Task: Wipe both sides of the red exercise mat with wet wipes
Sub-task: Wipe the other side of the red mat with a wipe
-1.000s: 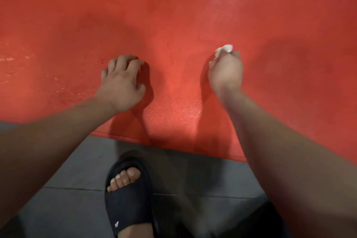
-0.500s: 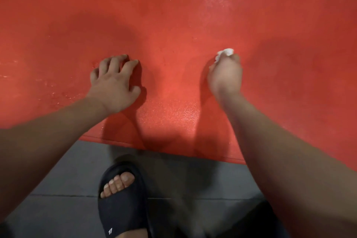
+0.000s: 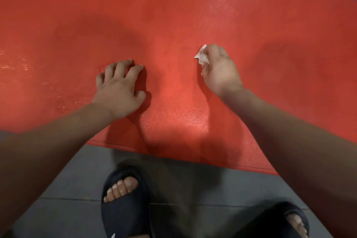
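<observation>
The left hand (image 3: pixel 119 91) is pressing the red mat (image 3: pixel 173 6), spread and empty, while the right hand (image 3: pixel 220 71) is pinching a crumpled wipe (image 3: pixel 201 57); damp sheen outside the left hand suggests partial wiping.

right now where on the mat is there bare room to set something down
Bare red mat lies between the left hand and the right hand holding the wet wipe, and all across beyond both. Crowded near the mat's front edge: forearms, black slides.

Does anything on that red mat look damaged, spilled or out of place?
Nothing serious. The red mat lies flat and untorn; shiny streaks at its left look like wiping moisture, not a spill. The right hand pinches a crumpled wet wipe.
</observation>
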`<state>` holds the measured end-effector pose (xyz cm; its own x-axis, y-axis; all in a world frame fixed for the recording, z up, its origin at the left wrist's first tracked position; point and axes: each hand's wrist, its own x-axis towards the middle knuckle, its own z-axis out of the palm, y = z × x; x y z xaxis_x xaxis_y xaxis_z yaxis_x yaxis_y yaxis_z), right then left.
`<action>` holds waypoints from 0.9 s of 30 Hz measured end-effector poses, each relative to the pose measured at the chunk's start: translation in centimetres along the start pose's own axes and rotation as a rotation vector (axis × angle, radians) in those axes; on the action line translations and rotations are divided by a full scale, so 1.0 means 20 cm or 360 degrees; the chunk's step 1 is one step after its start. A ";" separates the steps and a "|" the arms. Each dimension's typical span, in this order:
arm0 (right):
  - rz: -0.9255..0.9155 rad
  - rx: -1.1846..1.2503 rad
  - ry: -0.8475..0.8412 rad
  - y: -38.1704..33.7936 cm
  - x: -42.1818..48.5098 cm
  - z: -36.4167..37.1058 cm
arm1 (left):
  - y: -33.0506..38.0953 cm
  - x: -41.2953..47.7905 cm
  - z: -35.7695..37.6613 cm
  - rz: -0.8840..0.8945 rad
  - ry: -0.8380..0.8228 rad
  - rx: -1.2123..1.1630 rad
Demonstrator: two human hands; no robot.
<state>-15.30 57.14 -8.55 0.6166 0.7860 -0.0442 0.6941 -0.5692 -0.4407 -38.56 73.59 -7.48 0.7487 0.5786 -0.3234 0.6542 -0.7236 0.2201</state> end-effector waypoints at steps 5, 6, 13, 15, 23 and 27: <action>-0.0206 -0.0001 -0.0288 0.03 -0.02 -0.06 | 0.00 0.00 0.00 0.0007 -0.0004 0.0017; -0.0258 -0.0040 -0.0355 0.05 -0.01 -0.07 | 0.00 0.00 0.00 0.0013 -0.0006 0.0022; -0.0268 -0.0315 -0.0222 0.11 0.08 -0.11 | 0.00 0.01 -0.01 0.0013 0.0002 0.0044; 0.0049 -0.0354 0.0006 0.12 0.14 -0.08 | -0.01 0.01 -0.01 0.0013 -0.0006 0.0040; -0.0483 -0.0312 -0.0186 -0.25 -0.04 0.19 | -0.01 0.02 -0.01 0.0018 0.0012 0.0047; -0.0452 -0.0275 0.0092 -0.07 0.03 0.13 | -0.02 0.02 -0.01 0.0010 -0.0001 0.0044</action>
<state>-16.87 59.13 -10.31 0.4060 0.9070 0.1115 0.8909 -0.3658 -0.2692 -38.49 74.16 -7.56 0.7526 0.5740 -0.3228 0.6466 -0.7371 0.1967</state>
